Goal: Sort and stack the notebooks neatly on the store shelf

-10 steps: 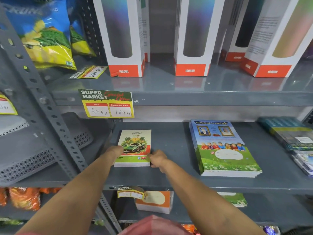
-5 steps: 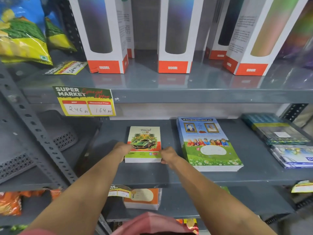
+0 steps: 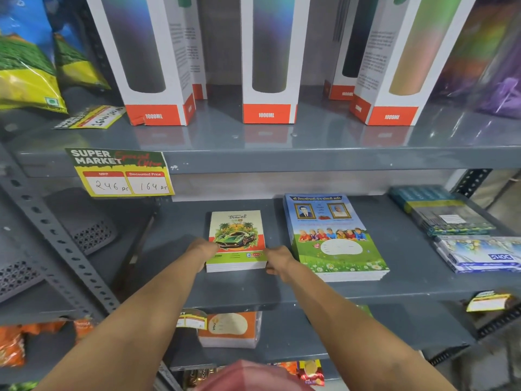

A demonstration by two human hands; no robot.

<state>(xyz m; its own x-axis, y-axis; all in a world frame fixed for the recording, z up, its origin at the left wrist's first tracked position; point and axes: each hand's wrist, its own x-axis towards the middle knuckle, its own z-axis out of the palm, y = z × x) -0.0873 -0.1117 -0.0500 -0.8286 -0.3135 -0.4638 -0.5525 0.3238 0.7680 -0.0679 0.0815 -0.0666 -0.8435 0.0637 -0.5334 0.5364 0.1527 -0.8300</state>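
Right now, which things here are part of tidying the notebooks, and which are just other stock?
Part of the job:
car-cover notebook stack, held by left hand and right hand
blue-green notebook stack
middle shelf

Just other stock:
bottle boxes
price tag
snack bags

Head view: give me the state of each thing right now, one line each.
Car notebooks: small flat stack, gripped at both sides.
Left hand: closed on the stack's left edge.
Right hand: closed on the stack's right edge.
Blue notebooks: flat stack, untouched, apart from the car stack.
Bottle boxes: upright on the upper shelf.
Price tag: hanging crooked.
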